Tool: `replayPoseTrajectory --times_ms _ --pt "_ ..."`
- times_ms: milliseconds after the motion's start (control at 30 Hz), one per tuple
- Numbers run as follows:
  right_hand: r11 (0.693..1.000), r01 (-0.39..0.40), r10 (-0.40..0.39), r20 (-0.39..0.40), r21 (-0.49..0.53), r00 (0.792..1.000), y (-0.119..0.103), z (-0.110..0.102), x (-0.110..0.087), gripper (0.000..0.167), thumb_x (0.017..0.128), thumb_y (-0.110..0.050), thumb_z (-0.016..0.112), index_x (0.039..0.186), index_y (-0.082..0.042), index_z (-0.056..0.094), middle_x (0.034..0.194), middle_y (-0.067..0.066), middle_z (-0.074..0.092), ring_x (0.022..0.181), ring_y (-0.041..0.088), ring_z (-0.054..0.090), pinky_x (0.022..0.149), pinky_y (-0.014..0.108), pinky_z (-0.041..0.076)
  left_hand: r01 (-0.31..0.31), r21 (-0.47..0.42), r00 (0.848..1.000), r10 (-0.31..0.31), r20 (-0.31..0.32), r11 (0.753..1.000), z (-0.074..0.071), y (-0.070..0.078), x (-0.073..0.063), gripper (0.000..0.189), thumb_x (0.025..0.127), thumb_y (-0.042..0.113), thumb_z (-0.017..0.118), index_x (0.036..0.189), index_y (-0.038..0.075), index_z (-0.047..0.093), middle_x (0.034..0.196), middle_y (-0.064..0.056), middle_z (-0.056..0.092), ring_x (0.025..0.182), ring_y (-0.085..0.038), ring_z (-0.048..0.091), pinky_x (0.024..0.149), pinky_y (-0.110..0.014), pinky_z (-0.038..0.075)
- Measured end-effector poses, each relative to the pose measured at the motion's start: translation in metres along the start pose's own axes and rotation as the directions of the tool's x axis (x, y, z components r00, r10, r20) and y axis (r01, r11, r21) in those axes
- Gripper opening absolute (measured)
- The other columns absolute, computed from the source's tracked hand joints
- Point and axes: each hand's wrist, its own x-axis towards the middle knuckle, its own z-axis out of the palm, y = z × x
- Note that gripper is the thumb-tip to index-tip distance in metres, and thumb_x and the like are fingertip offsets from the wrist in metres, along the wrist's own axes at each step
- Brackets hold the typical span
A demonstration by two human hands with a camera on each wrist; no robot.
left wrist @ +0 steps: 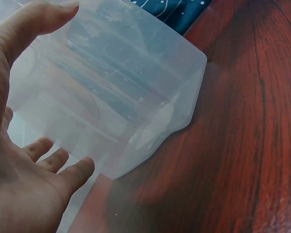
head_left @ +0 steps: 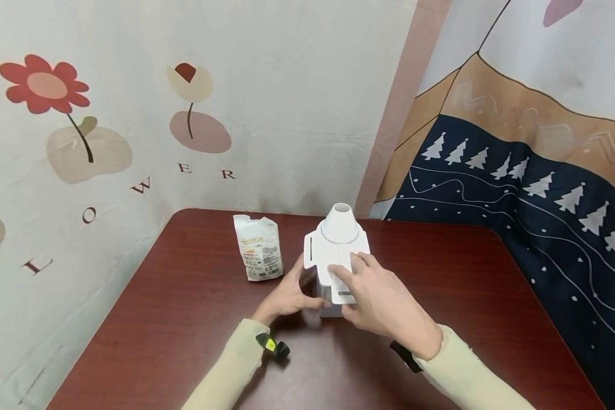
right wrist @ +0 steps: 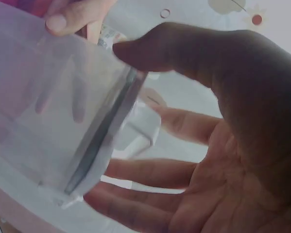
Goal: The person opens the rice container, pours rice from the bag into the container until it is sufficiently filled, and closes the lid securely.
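A clear plastic container (head_left: 331, 311) stands on the table under a white lid (head_left: 329, 257) with side flaps and a cone-shaped top (head_left: 340, 225). My left hand (head_left: 290, 292) holds the container's body from the left, thumb at the front; in the left wrist view its fingers lie along the container wall (left wrist: 121, 77). My right hand (head_left: 384, 293) grips the lid from the right. The right wrist view shows the right thumb at the lid's edge, with a dark seal line (right wrist: 99, 138) below the rim and a flap (right wrist: 140, 131) sticking out between thumb and fingers.
A white printed bag (head_left: 259, 250) stands upright on the dark red wooden table (head_left: 210, 256), left of the container. Behind the table hangs a cloth (head_left: 287, 102) with flower prints, and a navy cloth (head_left: 471, 188) with tree prints is at the right.
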Motion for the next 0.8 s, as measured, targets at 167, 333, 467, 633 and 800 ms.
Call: replayPoseTrajectory --times_ms 167,333,467,633,800 --pt "0.991 -0.021 0.014 0.054 0.131 0.998 0.011 -0.005 -0.003 0.069 0.075 -0.031 0.087 0.137 -0.015 0.063 0.113 0.006 0.064 0.106 0.022 0.059 0.076 0.030 0.057 -0.018 -0.040 1.000 0.018 0.014 0.999 -0.001 0.000 0.002 0.123 0.066 0.006 0.096 0.160 0.038 0.022 0.160 0.009 0.038 0.150 -0.015 0.034 0.127 -0.048 0.027" --pt "0.965 -0.062 0.036 0.105 0.254 0.994 0.025 -0.010 -0.003 0.071 0.081 -0.035 0.087 0.143 -0.016 0.059 0.129 0.007 0.066 0.113 0.021 0.061 0.087 0.034 0.059 -0.053 -0.092 0.998 0.056 0.027 0.994 -0.002 0.000 0.003 0.124 0.067 0.001 0.094 0.161 0.038 0.020 0.161 0.008 0.036 0.151 -0.014 0.034 0.127 -0.050 0.026" --pt "0.951 -0.080 0.051 0.104 0.298 0.993 0.035 -0.009 -0.004 0.069 0.081 -0.037 0.088 0.142 -0.017 0.061 0.127 0.006 0.066 0.107 0.017 0.061 0.084 0.032 0.059 -0.085 -0.122 0.995 0.090 0.035 0.989 -0.002 0.000 0.001 0.126 0.068 -0.001 0.092 0.162 0.033 0.017 0.162 0.001 0.036 0.150 -0.020 0.036 0.126 -0.055 0.025" --pt "0.937 -0.046 0.034 0.040 0.345 0.999 0.047 -0.004 -0.006 0.067 0.081 -0.035 0.088 0.139 -0.017 0.062 0.134 0.006 0.062 0.118 0.019 0.060 0.093 0.036 0.059 -0.054 -0.112 0.998 0.055 0.008 0.992 0.001 0.003 -0.002 0.130 0.067 0.001 0.094 0.163 0.035 0.013 0.164 0.004 0.029 0.150 -0.025 0.035 0.125 -0.056 0.029" --pt "0.921 0.060 -0.054 -0.026 0.385 0.998 0.059 0.006 -0.003 0.067 0.081 -0.030 0.088 0.140 -0.017 0.061 0.148 0.008 0.054 0.135 0.023 0.051 0.103 0.040 0.056 -0.045 -0.097 0.997 0.039 -0.062 0.994 0.008 0.007 -0.008 0.125 0.069 0.004 0.095 0.162 0.033 0.017 0.163 0.003 0.031 0.149 -0.026 0.037 0.123 -0.054 0.034"
